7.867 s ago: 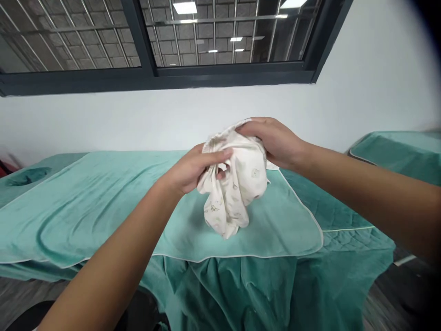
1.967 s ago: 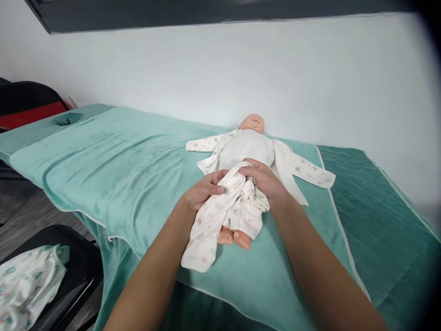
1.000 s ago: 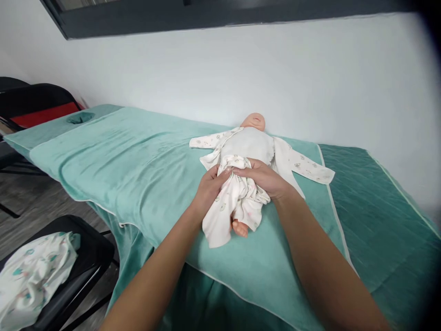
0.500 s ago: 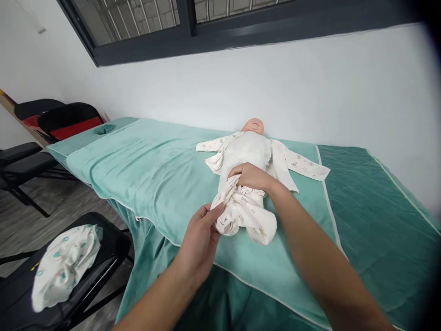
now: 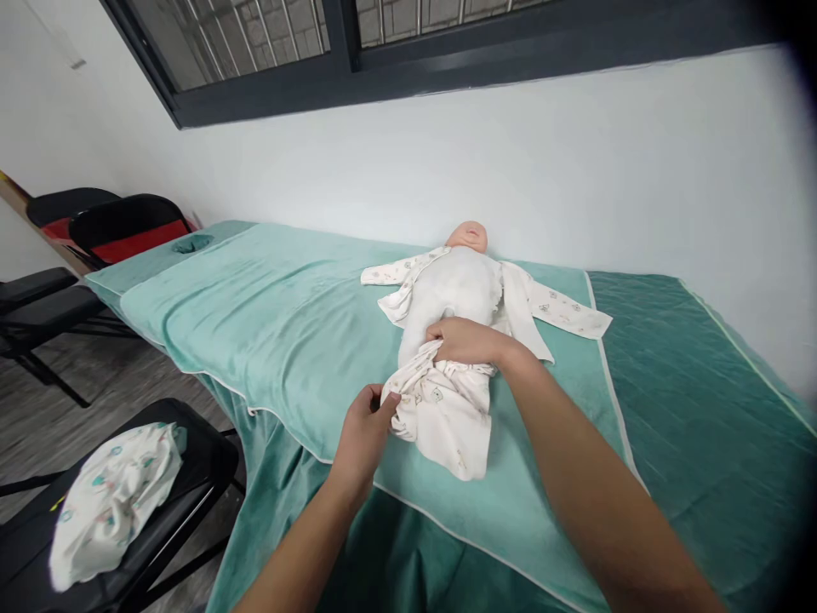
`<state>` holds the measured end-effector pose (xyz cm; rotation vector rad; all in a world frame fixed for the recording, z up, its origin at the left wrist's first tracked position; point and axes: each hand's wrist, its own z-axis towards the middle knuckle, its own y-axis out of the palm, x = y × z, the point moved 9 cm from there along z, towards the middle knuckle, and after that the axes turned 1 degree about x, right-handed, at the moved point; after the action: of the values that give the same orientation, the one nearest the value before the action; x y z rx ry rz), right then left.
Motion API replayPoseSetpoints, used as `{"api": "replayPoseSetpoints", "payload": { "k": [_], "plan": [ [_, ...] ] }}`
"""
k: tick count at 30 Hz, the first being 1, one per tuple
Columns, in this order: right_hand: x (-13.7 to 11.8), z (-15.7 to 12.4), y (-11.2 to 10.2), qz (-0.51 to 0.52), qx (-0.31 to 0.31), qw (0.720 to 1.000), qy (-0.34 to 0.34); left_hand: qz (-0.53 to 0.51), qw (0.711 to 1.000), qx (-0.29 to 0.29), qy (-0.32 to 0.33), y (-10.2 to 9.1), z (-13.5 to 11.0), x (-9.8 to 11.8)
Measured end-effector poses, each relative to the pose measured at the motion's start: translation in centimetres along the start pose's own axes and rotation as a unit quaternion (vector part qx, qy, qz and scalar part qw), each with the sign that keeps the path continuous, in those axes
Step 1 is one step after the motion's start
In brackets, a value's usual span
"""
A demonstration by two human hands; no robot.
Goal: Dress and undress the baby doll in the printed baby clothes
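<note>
Since half a second ago the left hand [image 5: 365,430] is a bit farther out to the side, and the lower part of the printed trousers [image 5: 450,417] has dropped flatter, hem lower toward the near edge. Trousers now sit bunched over the lower legs of the doll [image 5: 459,281], which lies face up on the green towel [image 5: 287,294], head end by the wall [image 5: 562,170]. Left hand: thumb and fingers pinched on the gathered side of the trousers. Right hand [image 5: 469,339]: closed on the waistband edge between the thighs, some fingers hidden. Status, my read: trousers part-way, legs seem to be in but feet are out of sight, so can't confirm they're through. Waistband is well short of the waist; upper thighs and belly bare of print. Jacket [image 5: 565,312] is spread under and beside the doll, sleeves out, front open; can't tell if arms fill the sleeves. So looks left: waistband height, jacket front. Cloth bundle [image 5: 118,494] on the chair [image 5: 197,447] is untouched.
</note>
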<state>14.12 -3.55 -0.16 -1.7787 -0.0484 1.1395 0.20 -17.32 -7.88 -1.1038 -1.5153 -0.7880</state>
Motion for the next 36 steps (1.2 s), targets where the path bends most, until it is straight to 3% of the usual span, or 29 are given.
{"api": "replayPoseSetpoints", "payload": {
  "k": [5,10,15,20,24,29,36],
  "plan": [
    [-0.1,0.2,-0.4,0.038,0.028,0.999,-0.016,0.028,0.999,-0.022,0.031,0.9,0.7,1.1],
    [-0.1,0.1,-0.8,0.097,0.034,0.994,-0.039,-0.025,0.995,-0.055,0.074,1.6,1.5,2.5],
    [-0.2,-0.5,-1.0,0.139,0.023,0.989,-0.034,-0.023,0.988,-0.043,0.149,1.4,4.3,3.9],
    [0.2,-0.9,-1.2,0.149,0.023,0.989,-0.007,0.065,0.972,-0.009,0.227,0.9,7.6,5.4],
    [0.4,-0.7,-1.2,0.151,0.030,0.988,-0.007,0.130,0.956,-0.023,0.263,1.8,10.0,6.9],
    [0.9,-0.1,-1.7,0.132,0.085,0.988,-0.003,0.207,0.923,-0.023,0.323,3.6,12.3,8.7],
    [2.1,0.5,-3.0,0.133,0.196,0.972,0.003,0.264,0.906,0.008,0.330,4.3,13.9,9.0]
  ]
}}
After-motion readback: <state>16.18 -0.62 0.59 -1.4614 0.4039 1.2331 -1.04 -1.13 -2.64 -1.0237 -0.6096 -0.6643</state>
